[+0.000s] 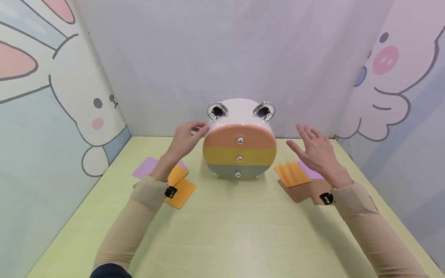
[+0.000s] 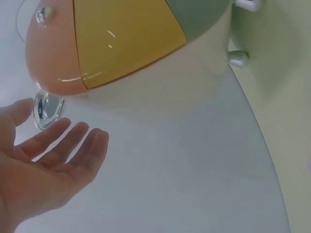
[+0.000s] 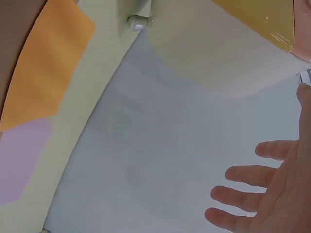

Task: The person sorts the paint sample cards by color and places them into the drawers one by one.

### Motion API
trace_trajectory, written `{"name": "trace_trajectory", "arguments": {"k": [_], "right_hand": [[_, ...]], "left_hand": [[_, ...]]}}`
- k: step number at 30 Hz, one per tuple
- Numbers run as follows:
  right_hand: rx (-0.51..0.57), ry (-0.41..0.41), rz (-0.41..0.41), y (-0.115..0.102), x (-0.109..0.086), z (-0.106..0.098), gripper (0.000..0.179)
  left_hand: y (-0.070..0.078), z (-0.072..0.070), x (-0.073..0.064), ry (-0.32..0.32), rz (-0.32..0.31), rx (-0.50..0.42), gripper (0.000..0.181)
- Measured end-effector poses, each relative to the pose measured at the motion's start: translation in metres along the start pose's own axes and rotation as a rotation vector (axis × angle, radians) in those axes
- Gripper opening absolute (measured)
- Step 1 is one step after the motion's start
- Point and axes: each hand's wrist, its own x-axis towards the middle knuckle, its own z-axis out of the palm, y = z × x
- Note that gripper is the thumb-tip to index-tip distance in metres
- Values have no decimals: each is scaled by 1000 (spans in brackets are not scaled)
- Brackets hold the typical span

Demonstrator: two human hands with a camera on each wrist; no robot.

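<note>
A rounded white drawer box with an orange, a yellow and a grey-green drawer front stands at the table's back. Each front has a silver knob, and two silver rings sit on top like ears. Beside its upper left side is my left hand, fingers loosely bent and holding nothing. The left wrist view shows that hand near one silver ring, apparently apart from it. Out to the right, my right hand hovers with fingers spread and nothing in it.
Purple and orange square cards lie at the left, partly behind my left forearm. At the right are orange, brown and purple cards, some overlapping. Cartoon-printed walls border the pale table on both sides, with a plain backdrop behind.
</note>
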Motion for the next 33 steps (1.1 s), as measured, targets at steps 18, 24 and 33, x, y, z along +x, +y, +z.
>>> {"name": "trace_trajectory", "arguments": {"k": [18,24,33], "right_hand": [[82,23,-28,-23,-3,-14,69],[203,70,-103,-45,1,-24,48],[546,26,-163,-80,6,-15,36]], "left_hand": [[13,10,16,-36,-12,-94,28],[14,7,18,-43,-25,-103,30],[15,8,18,-50,-27,-105,29]]}}
